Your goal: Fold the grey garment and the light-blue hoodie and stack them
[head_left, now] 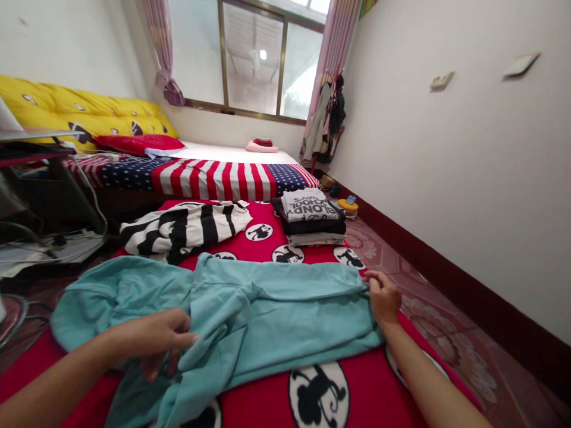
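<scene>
A light teal hooded sweatshirt [303, 321] lies spread across the red printed cover [263, 398], its hood [120, 285] to the left and its hem to the right. One sleeve is folded in over the body and hangs in creases toward me. My left hand [165, 339] is over the sweatshirt near that sleeve, fingers apart and slightly blurred; whether it touches the cloth is hard to see. At the far right corner of the hem, my right hand [384, 297] pinches the fabric between thumb and fingers.
Beyond the sweatshirt lie a black-and-white striped garment [191, 226] and a stack of folded clothes [312, 214]. A bed [214, 178] stands under the window. A cluttered desk [49, 154] is at left; a yellow stool [348, 206] sits by the right wall.
</scene>
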A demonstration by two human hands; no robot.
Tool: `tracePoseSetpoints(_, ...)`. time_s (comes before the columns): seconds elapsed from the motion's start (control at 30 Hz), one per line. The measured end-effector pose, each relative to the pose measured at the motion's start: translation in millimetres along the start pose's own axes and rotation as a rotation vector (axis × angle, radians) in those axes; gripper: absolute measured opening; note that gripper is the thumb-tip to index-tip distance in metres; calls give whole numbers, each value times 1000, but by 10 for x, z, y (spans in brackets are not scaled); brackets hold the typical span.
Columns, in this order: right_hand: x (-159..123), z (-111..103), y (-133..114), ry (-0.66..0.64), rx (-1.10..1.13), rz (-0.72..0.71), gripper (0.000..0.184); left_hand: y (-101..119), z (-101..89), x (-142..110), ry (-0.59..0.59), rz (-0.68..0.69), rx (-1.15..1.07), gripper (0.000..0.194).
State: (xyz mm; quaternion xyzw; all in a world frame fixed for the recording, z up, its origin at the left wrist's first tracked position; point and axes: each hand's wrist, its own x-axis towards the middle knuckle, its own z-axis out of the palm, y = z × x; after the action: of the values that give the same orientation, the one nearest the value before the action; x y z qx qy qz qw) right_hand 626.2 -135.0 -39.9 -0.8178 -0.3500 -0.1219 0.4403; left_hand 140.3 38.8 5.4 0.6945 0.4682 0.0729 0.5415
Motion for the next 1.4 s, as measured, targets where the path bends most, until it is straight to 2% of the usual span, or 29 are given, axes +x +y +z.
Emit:
tracePoseSetpoints(0.03,43,-9,-12,36,-59,23,33,-11,-50,42,-64,-55,80,30)
tracePoseSetpoints(0.07,96,3,-28,60,-111,26,35,-2,-107,108,-51,-69,148,31)
tracePoseSetpoints(0.1,157,38,-47,62,-148,11,36,25,-167,195,41,-26,213,30)
tracePoseSetpoints(0.2,335,253,-110,-47,-190,-66,33,160,-320,535,565,294,294,22)
tracePoseSetpoints(0.23,381,343,-130,-93,-194,-87,34,207,-353,655,655,385,298,27)
tracePoseSetpoints(0.3,442,509,-162,-171,-214,-119,37,286,-390,874,661,483,284,42)
tracePoseSetpoints(0.37,466,618,-177,-229,-239,-136,36,329,-405,1045,574,492,254,46)
tracePoseSetpoints(0.53,460,598,-116,-297,-299,-159,23,234,-494,1235,479,418,232,28)
tracePoseSetpoints(0.6,450,545,-70,-276,-317,-142,27,127,-552,1239,516,368,252,28)
tracePoseSetpoints(0.73,431,499,-36,-221,-394,-121,31,-70,-589,1183,695,259,306,29)
tracePoseSetpoints(0.83,453,504,-168,-241,-450,-161,20,-72,-515,1120,792,216,362,22)
tracePoseSetpoints(0.9,463,517,-356,-254,-470,-211,16,12,-425,1103,825,270,431,15)
tracePoseSetpoints(0.97,408,553,-595,-284,-467,-290,26,126,-296,1124,765,416,474,18)
tracePoseSetpoints(1.07,126,666,-916,-401,-413,-426,41,240,-19,1208,483,622,404,27)
tracePoseSetpoints(1.13,-150,756,-1037,-566,-334,-479,51,230,190,1255,310,629,412,37)
tracePoseSetpoints(1.17,-283,792,-1068,-639,-321,-476,57,201,286,1267,265,601,473,47)
tracePoseSetpoints(1.27,-542,840,-1092,-723,-343,-440,65,76,480,1263,228,502,753,65)
tracePoseSetpoints(1.4,-536,742,-1035,-747,-351,-458,66,-25,522,1246,249,476,936,65)
